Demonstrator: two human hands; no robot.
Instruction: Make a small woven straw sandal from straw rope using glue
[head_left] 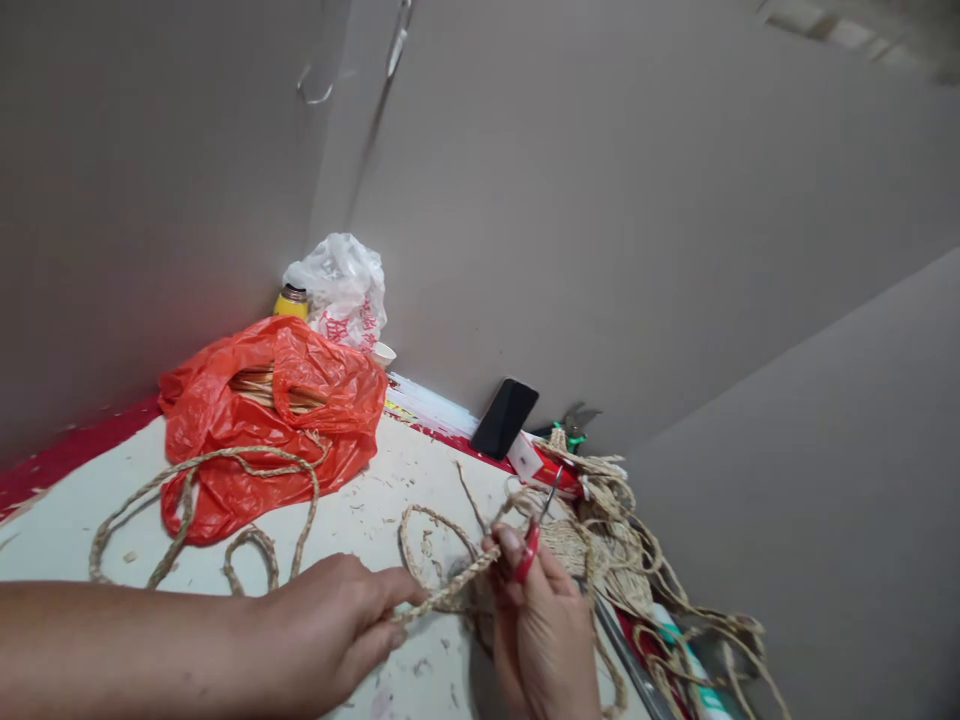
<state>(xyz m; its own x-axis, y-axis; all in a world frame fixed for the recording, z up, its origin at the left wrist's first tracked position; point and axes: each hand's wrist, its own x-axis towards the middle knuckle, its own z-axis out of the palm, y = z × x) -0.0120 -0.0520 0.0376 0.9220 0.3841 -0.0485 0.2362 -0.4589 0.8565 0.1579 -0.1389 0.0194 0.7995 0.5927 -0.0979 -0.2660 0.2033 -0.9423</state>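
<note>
A tan braided straw rope (454, 587) stretches between my two hands above the white tabletop (375, 540). My left hand (337, 630) pinches it between thumb and fingers. My right hand (544, 620) is closed around red-handled scissors (529, 552), their blades pointing up and away. Its thumb and fingertips also meet the rope; the exact grip there is partly hidden. Loops of the same braid lie behind my hands, and a longer length curves across the table at left, over the edge of a red plastic bag (225, 420).
Bundled straw braid (615, 560) is heaped along the right edge. Near the wall are a black phone (505, 418), green-handled pliers (574, 438), a white plastic bag (345, 285) and a yellow bottle (291, 301). Straw scraps dot the tabletop. Grey walls close in behind.
</note>
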